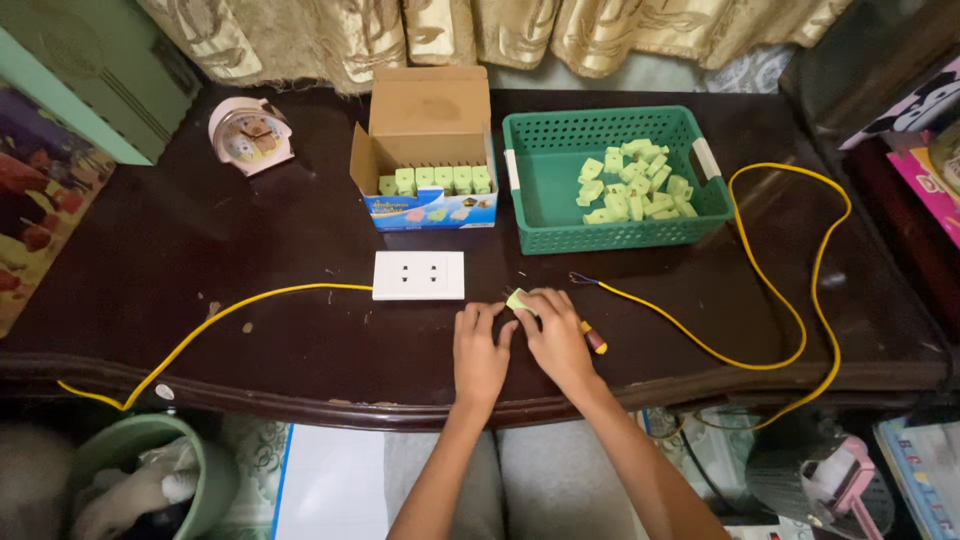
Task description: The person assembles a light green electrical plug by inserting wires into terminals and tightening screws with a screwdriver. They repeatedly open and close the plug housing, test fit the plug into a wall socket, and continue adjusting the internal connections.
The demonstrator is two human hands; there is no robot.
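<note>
A small pale green plug (pixel 517 299) is pinched at the fingertips of the right hand (pixel 556 338), whose fingers are curled closed around it; a screwdriver (pixel 593 338) with an orange and dark handle is tucked under the same hand. The left hand (pixel 478 352) is laid flat and empty on the dark table (pixel 200 250), fingers spread, just beside the plug. A white socket plate (pixel 418 275) on a yellow wire (pixel 780 300) is seen nearby. Further back, more green plugs are held in a green basket (pixel 540 180) and a cardboard box (pixel 430 150).
</note>
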